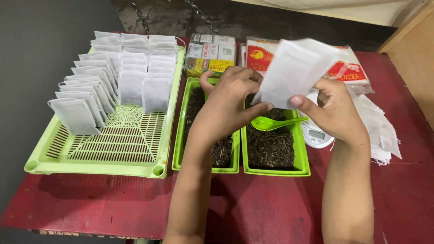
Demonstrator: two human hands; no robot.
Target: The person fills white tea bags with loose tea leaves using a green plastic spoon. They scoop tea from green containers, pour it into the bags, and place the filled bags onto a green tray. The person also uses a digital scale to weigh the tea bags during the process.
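white pouch between hands (both)

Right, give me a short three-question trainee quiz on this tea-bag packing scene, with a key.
1. True or false: both hands, left hand and right hand, hold the white paper bag.
2. Where does the green spoon lie?
A. in the slotted tray
B. on the loose tea in the right green tub
C. on the scale
3. Fill in: the filled white bags stand in rows in the large green ___ tray.

Key: 1 true; 2 B; 3 slotted.
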